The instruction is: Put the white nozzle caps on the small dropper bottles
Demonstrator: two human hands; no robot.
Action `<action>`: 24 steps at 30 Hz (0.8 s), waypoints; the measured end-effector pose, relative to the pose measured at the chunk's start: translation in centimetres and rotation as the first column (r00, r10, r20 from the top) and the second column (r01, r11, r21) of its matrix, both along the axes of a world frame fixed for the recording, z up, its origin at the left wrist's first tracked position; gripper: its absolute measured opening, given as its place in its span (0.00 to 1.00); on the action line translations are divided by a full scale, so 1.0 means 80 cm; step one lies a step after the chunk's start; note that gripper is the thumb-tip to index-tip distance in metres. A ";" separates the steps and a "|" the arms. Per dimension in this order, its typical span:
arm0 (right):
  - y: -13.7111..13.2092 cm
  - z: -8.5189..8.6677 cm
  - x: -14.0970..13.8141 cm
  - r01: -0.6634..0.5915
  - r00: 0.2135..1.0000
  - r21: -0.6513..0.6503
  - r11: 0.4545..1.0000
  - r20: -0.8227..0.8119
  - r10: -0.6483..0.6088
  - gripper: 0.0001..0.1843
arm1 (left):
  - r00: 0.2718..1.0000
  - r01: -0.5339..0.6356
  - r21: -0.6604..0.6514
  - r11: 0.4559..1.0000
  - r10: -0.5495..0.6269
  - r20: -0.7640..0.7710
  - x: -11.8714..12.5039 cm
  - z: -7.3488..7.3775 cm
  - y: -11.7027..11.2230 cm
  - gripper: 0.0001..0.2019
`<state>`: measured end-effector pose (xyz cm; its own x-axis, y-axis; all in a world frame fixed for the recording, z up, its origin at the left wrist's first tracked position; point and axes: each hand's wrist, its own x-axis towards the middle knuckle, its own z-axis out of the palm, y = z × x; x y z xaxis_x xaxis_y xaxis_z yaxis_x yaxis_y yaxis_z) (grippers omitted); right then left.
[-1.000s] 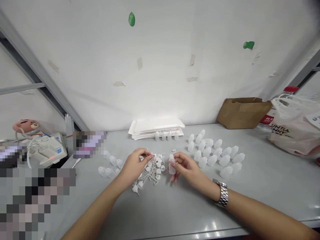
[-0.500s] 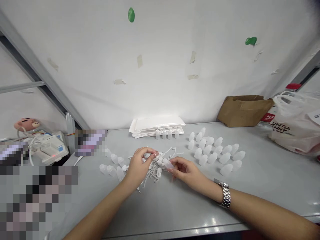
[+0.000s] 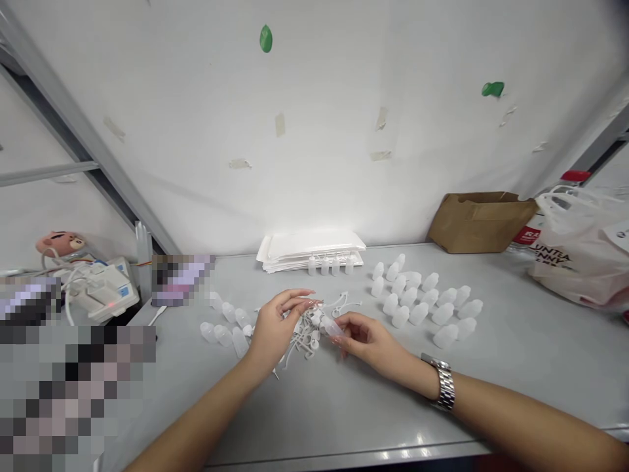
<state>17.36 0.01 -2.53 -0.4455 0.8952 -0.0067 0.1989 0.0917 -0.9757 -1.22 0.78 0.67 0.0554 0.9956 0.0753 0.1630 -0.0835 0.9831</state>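
Observation:
My right hand (image 3: 366, 337) grips a small translucent plastic bottle (image 3: 332, 325), tilted with its neck toward the left. My left hand (image 3: 276, 326) pinches a small white cap (image 3: 314, 316) at the bottle's neck, above a heap of white caps with thin tails (image 3: 304, 331) on the grey table (image 3: 344, 406). Several capless bottles (image 3: 425, 303) lie in a cluster to the right of my hands. A few bottles (image 3: 223, 326) lie to the left of my left hand. A metal watch (image 3: 443, 387) sits on my right wrist.
A stack of white sheets (image 3: 310, 249) with a row of small upright bottles (image 3: 330, 265) lies at the back by the wall. A brown paper bag (image 3: 479, 219) and a white plastic bag (image 3: 580, 252) sit at the back right. Cables and a white device (image 3: 101, 292) lie at the left.
My right hand tipped the bottle from upright to lying toward the left. My left hand lifted a cap from the heap and brought it to the bottle's neck.

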 end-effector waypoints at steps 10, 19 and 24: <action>0.001 -0.001 0.001 0.019 0.999 0.058 0.998 0.042 -0.022 0.14 | 0.993 -0.069 0.110 0.992 0.079 -0.088 0.004 -0.001 -0.005 0.10; 0.000 0.000 -0.001 -0.023 0.996 0.002 1.000 -0.089 0.023 0.15 | 0.998 0.040 0.020 0.999 -0.041 0.057 0.013 -0.011 -0.010 0.11; 0.002 -0.003 -0.001 -0.022 0.993 0.012 1.000 -0.112 0.023 0.14 | 0.997 0.051 0.036 0.998 -0.053 0.060 0.013 -0.011 -0.012 0.09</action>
<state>17.29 0.14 -2.74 -0.4630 0.8847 0.0544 0.0856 0.1057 -0.9907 -0.17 -0.22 -0.22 0.1016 0.9883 0.1140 0.0976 -0.1240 0.9875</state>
